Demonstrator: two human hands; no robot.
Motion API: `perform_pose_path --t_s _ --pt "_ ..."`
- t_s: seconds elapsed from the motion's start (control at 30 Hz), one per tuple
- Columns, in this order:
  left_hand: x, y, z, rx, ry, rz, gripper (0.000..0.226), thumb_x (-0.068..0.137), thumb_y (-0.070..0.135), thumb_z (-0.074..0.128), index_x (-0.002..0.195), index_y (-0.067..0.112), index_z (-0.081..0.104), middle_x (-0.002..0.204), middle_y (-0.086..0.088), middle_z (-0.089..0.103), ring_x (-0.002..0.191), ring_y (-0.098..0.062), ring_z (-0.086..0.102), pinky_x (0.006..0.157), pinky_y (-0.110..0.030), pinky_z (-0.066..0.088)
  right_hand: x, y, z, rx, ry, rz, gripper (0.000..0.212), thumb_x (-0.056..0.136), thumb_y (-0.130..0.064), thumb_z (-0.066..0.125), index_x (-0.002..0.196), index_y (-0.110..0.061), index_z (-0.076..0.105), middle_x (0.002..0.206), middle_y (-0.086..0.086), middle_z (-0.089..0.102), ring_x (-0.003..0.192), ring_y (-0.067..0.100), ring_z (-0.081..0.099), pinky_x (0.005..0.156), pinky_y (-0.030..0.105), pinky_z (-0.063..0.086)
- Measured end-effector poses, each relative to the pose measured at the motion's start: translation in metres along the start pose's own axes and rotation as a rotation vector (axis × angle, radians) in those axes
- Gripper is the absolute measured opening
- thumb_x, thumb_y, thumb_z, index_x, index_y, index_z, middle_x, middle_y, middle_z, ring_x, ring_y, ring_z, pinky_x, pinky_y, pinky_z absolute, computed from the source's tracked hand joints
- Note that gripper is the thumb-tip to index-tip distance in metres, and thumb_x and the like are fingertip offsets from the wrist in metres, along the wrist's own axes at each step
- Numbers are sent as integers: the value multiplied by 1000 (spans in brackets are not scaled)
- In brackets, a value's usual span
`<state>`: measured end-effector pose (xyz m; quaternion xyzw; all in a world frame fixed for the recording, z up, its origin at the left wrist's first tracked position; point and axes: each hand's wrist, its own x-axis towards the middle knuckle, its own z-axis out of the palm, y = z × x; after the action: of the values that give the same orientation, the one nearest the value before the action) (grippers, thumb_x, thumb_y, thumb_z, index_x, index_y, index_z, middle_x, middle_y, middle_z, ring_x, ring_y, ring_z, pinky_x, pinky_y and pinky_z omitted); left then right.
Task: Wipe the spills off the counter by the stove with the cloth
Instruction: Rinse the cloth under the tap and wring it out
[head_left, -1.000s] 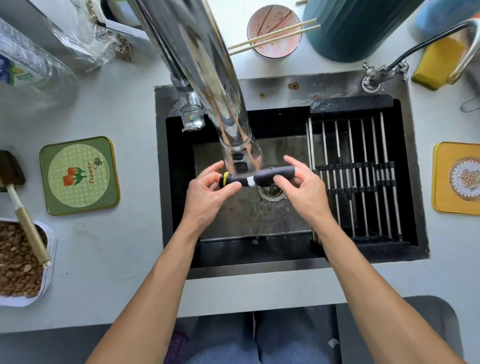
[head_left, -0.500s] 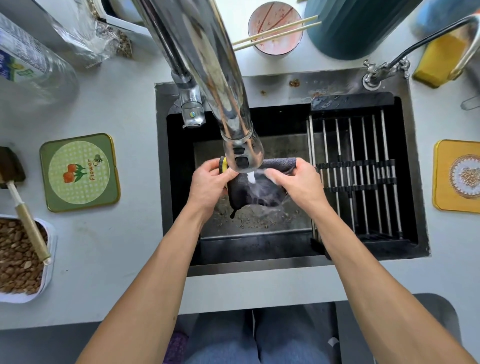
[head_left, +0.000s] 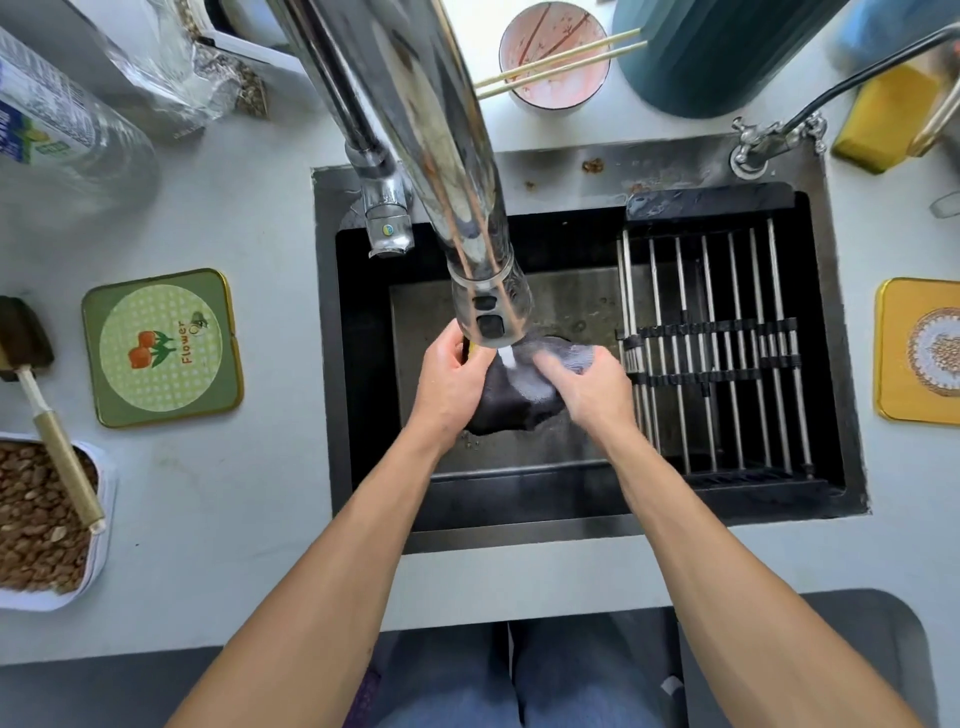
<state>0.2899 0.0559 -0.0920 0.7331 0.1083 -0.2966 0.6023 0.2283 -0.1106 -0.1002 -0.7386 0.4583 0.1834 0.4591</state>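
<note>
One counter (head_left: 218, 499), pale grey, runs all around one dark sink (head_left: 852, 467) set into it. One big chrome faucet (head_left: 415, 130) arches over the basin toward you, its spout head right above your hands, water running out. One smaller tap (head_left: 769, 137) sits at the sink's far right corner. One roll-up rack (head_left: 727, 353) of metal rods covers the right part of the sink.

Both your forearms reach in from the bottom. One dark grey cloth (head_left: 511, 402) is over the basin under the stream, bunched between your two hands, with a bit of yellow showing at its left edge. Your left hand (head_left: 449, 387) grips the cloth's left side, fingers curled around it. Your right hand (head_left: 589, 387) grips the right side, thumb and fingers closed on the fabric; water sheets over its fingers.

On the counter: one teal container (head_left: 727, 52) at the back, one clear plastic bottle (head_left: 57, 135) far left, two square coasters, green (head_left: 161, 348) on the left, yellow (head_left: 919, 351) on the right. One tray of nuts (head_left: 41, 525) at the left edge with one brush (head_left: 57, 452) lying across it. One yellow sponge (head_left: 883, 119) back right. One pink bowl (head_left: 553, 57) behind the sink, two chopsticks (head_left: 561, 62) laid across it.
</note>
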Motion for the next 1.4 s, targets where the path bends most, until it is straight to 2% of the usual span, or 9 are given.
perform_pose_path --t_s 0.13,0.27,0.43,0.53,0.73,0.87,1.13,1.23,1.4 --pt "-12 15 31 -167 50 -38 31 97 35 61 115 14 75 105 2 82 105 -17 77 91 -32 59 -7 -14 14 266 -53 21 65 98 -68 55 129 -11 63 128 8 72 121 29 67 106 49 54" --pt "-28 16 66 176 148 49 32 92 64 47 77 44 67 69 14 66 69 1 60 67 -22 44 -12 -29 28 679 -145 151 45 114 -44 37 107 -12 67 99 3 72 87 14 70 78 30 59" --pt "-5 14 42 334 320 -2 34 97 43 59 77 17 68 73 0 69 64 -13 65 55 -11 36 -28 -47 40 832 -273 259 47 105 -47 57 105 -3 76 87 8 79 73 20 74 73 33 59" --pt "6 11 18 428 365 -89 26 102 22 58 99 3 75 106 -22 77 100 -41 71 64 -22 28 -28 -51 44 828 -239 169 50 108 -46 53 115 -2 76 104 17 81 89 29 76 81 40 62" --pt "-33 19 51 549 376 183 47 101 50 58 83 12 78 82 -17 79 79 -39 74 67 -33 45 -21 -55 45 772 -252 295 36 108 -33 52 77 -17 60 71 0 61 67 18 53 61 31 46" --pt "0 6 21 548 325 -89 37 108 36 54 97 6 74 102 -23 75 103 -45 69 75 -41 42 -34 -45 54 764 -327 318 31 103 -39 61 91 -14 74 83 6 72 69 21 65 64 36 50" --pt "-30 12 46 290 272 -26 46 93 61 46 69 25 59 66 8 63 66 4 60 57 -13 39 -15 -43 43 599 -188 237 41 110 -42 49 77 -22 65 66 -3 70 55 10 64 55 22 50" --pt "-17 19 43 390 218 4 65 82 75 40 83 20 73 80 2 75 73 -6 65 58 -11 40 -19 -39 48 583 -274 208 29 111 -38 46 87 -28 60 83 -4 67 71 12 65 66 30 51" --pt "11 4 7 378 414 -166 39 105 35 58 77 9 62 72 6 59 71 -23 52 68 -32 33 -14 -36 48 504 -288 333 45 88 -43 78 108 -3 72 97 12 81 81 25 79 73 38 64"
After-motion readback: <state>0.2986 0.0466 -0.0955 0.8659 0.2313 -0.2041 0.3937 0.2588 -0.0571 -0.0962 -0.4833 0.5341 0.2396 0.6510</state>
